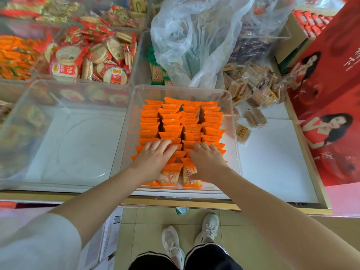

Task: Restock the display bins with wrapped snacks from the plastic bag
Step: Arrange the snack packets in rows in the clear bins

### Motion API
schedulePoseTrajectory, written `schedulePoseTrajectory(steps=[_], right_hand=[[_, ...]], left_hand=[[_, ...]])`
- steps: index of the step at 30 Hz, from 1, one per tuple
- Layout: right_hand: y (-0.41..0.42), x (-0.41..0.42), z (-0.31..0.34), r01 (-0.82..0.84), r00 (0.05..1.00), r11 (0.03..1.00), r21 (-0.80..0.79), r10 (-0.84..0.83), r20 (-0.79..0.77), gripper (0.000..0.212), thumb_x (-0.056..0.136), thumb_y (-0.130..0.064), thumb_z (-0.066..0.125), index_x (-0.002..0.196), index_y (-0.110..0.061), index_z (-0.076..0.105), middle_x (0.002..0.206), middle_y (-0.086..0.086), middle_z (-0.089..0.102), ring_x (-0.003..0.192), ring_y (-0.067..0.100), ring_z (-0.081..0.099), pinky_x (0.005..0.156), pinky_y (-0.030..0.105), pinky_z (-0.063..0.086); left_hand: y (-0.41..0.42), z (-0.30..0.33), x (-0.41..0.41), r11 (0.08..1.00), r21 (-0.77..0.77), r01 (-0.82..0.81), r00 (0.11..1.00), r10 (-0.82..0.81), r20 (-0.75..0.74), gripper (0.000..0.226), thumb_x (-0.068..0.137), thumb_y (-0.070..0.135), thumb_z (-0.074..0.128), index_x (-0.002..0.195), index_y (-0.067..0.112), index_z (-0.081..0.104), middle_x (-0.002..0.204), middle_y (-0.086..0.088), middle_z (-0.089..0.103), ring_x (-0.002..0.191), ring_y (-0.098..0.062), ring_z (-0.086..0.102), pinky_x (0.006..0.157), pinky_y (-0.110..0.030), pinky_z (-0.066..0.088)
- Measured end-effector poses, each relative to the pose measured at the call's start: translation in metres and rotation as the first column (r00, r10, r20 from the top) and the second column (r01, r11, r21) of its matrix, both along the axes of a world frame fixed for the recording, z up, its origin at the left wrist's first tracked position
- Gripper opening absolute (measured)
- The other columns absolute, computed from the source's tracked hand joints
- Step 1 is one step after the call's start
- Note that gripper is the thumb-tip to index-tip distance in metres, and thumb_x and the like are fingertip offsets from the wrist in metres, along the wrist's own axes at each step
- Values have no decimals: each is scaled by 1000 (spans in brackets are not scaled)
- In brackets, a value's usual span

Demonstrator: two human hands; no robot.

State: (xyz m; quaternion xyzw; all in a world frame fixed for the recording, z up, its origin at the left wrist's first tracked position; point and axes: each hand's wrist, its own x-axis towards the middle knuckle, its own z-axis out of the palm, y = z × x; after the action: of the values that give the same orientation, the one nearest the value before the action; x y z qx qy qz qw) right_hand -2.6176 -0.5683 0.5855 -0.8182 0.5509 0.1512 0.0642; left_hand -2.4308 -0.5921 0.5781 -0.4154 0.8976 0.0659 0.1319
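Observation:
A clear display bin [181, 88] stands in the middle of the counter, filled with neat rows of orange wrapped snacks [187, 117]. My left hand [153, 160] lies palm down on the near rows. Its fingers reach over the packets and its thumb presses a front packet. My right hand [206, 162] sits beside it in the same way, with a ring on one finger. Each hand clamps a bunch of orange packets between thumb and fingers. The crumpled clear plastic bag [194, 36] lies behind the bin.
Left of the filled bin is a clear bin [78, 82] with nothing in it. Behind are round crackers in a bin [93, 55], green packets [156, 73], and loose brown wrapped snacks [253, 88] at right. A red gift box [331, 94] borders the right side. The counter's gold edge [175, 203] runs in front.

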Motion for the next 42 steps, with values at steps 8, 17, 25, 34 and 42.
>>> schedulePoseTrajectory(steps=[8,17,25,34,42], right_hand=[[5,7,-12,9,987,999,-32,-14,-158,80,73,-57,68,131,-12,36,133,9,37,121,26,39,99,38,32],[1,1,-16,181,982,963,-199,-187,-11,89,24,-45,92,94,-12,48,88,9,61,78,27,60,66,38,49],[6,-29,-5,166,981,985,43,-170,93,115,72,-64,66,150,-16,-4,158,9,-1,146,28,1,117,44,6],[-5,-54,9,-42,993,999,-13,40,-113,100,85,-54,57,148,-7,-3,155,15,12,141,33,19,113,45,19],[5,-56,15,-67,980,997,-29,60,-189,60,92,-45,45,136,-6,30,138,12,39,131,34,31,114,49,10]], left_hand=[[-1,-18,0,994,-106,9,1000,-9,0,124,14,61,85,122,16,46,116,-15,56,105,-33,58,81,-42,52],[-2,-17,-6,994,-79,-69,997,71,18,125,20,51,89,130,7,50,137,-25,45,124,-39,47,99,-46,40],[2,-21,-19,998,-47,-47,998,45,-53,104,88,35,60,137,11,-29,140,-9,-40,140,-26,-24,114,-37,-8],[7,-13,-35,992,13,-127,991,127,-47,121,72,68,60,145,15,-21,147,-7,-34,137,-20,-26,107,-34,-15],[11,-16,-70,968,-53,-245,969,247,19,121,71,67,62,147,14,-16,153,-14,-23,142,-31,-16,111,-41,-12]])
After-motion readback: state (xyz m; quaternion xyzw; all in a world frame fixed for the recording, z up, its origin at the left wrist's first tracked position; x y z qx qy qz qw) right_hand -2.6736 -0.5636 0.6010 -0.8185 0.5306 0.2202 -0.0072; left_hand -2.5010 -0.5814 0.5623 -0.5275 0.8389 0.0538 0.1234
